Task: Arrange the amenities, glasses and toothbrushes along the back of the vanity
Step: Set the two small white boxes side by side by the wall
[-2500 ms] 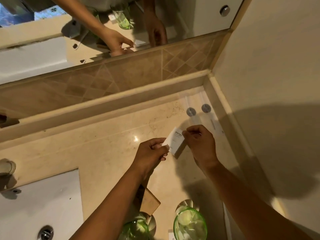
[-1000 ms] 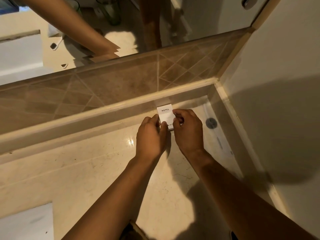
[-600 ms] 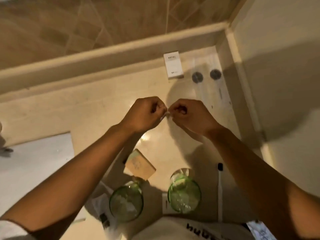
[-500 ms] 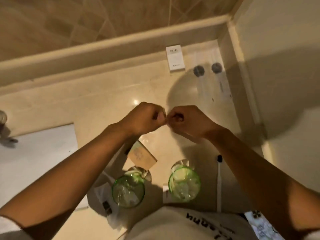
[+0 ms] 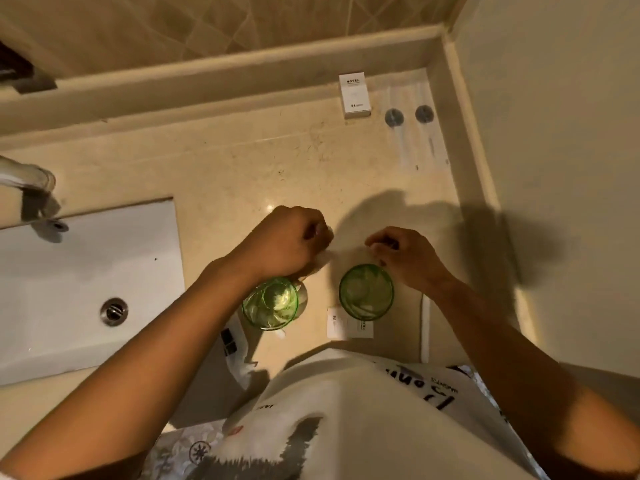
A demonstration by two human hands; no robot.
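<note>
Two green glasses stand near the vanity's front edge, the left glass point(image 5: 272, 303) and the right glass point(image 5: 366, 292). My left hand point(image 5: 287, 244) is curled shut just behind the left glass, over a tan box; only a pale corner point(image 5: 320, 263) shows under the fingers. My right hand point(image 5: 405, 258) hovers behind the right glass, fingers bent and apart, holding nothing. A white HOTEL box point(image 5: 354, 95) stands against the back ledge. Beside it lie two clear packets with grey round caps point(image 5: 394, 117). A white toothbrush point(image 5: 425, 327) lies under my right forearm.
A flat white box point(image 5: 346, 329) lies partly under the right glass. A packet with black squares point(image 5: 228, 341) sits by the left glass. The white sink point(image 5: 86, 265), with its drain point(image 5: 113, 310) and tap point(image 5: 27, 178), fills the left. A wall closes the right side.
The white HOTEL box was set against the back ledge and released. Both hands pulled back toward the front, then parted, and now sit lower behind the two glasses.
</note>
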